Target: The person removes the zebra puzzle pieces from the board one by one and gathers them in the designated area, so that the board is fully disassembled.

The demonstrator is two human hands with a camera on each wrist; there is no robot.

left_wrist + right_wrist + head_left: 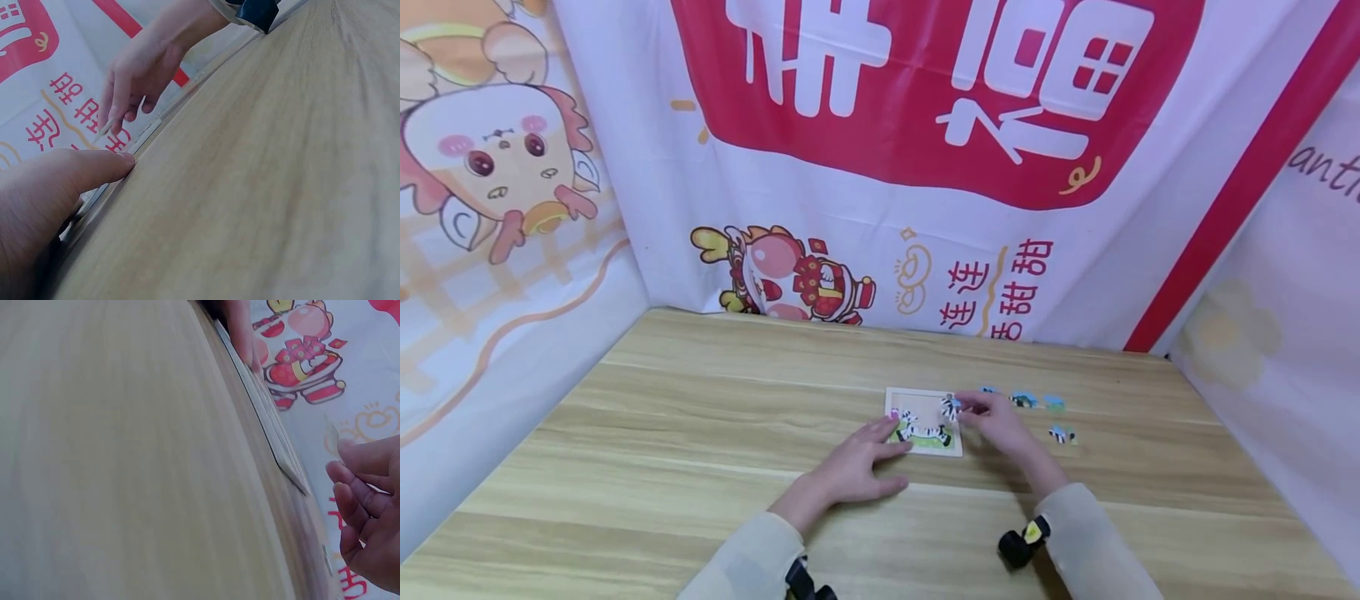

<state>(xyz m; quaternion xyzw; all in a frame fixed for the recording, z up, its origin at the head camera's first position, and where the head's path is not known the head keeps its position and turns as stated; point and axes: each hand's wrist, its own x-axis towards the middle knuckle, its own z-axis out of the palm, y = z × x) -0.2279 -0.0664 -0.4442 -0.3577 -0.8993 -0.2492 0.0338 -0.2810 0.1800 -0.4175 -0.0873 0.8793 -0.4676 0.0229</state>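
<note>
A small white-framed zebra puzzle board [917,391] lies on the wooden table, with several zebra and grass parts showing inside its frame. My left hand [861,467] rests at the board's lower left, fingers extended, fingertips on its edge. Above the board's right side, my right hand [997,423] pinches a black, white and blue puzzle piece [951,407] between thumb and fingers. In the right wrist view that piece [332,434] is seen edge-on, held apart from the board [265,425]. The left wrist view shows my left thumb [103,167] by the board's edge.
Right of the board lie several loose puzzle pieces: one [1024,400] behind my right hand, a blue-green one [1055,402] beside it, and another [1062,434] nearer me. A printed cloth [820,183] hangs along the table's back edge.
</note>
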